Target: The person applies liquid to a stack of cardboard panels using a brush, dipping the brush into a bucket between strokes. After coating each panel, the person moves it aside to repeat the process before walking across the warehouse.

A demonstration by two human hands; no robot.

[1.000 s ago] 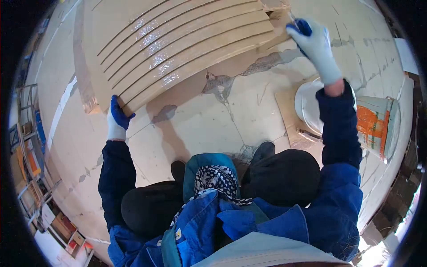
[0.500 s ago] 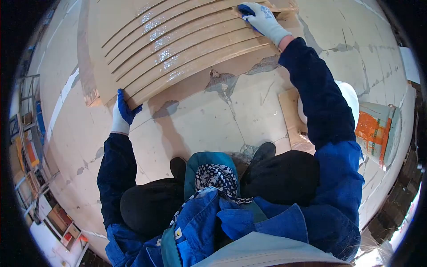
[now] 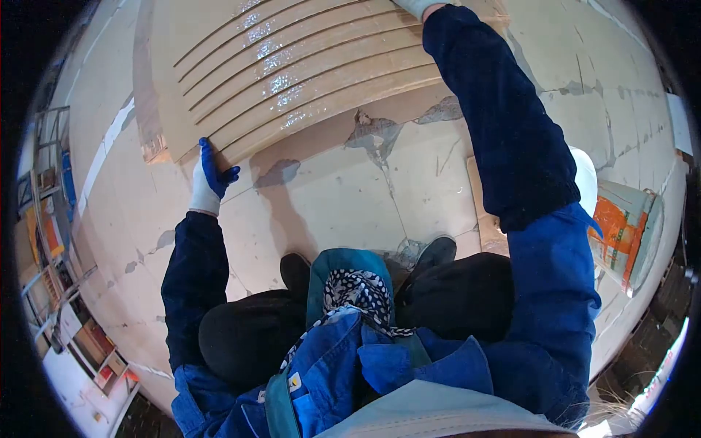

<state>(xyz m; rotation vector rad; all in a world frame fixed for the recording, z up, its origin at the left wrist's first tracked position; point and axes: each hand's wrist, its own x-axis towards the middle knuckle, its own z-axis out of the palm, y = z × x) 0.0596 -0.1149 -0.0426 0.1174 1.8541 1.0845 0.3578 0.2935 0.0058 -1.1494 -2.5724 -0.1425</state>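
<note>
Cracked pale floor [image 3: 328, 204] spreads under a squatting person. Gloved, the left hand [image 3: 210, 175] lies flat with fingers spread on the near left corner of the slatted panel [image 3: 292, 80], pinning it to the ground. A second ago the right hand [image 3: 412, 6] was above the white bucket [image 3: 586, 179]. It has since swung across the slats to the panel's far edge. Only a sliver of glove shows at the top of the view, so its grip cannot be told. Wet sheen lies on the middle slats, and the work now seems to reach the far side. The bucket, its cardboard sheet [image 3: 478, 204] and an orange-labelled pail [image 3: 621, 226] crowd the right. Shelving [image 3: 47, 219] stands well off to the left. Bare floor lies open between the knees and the panel.
</note>
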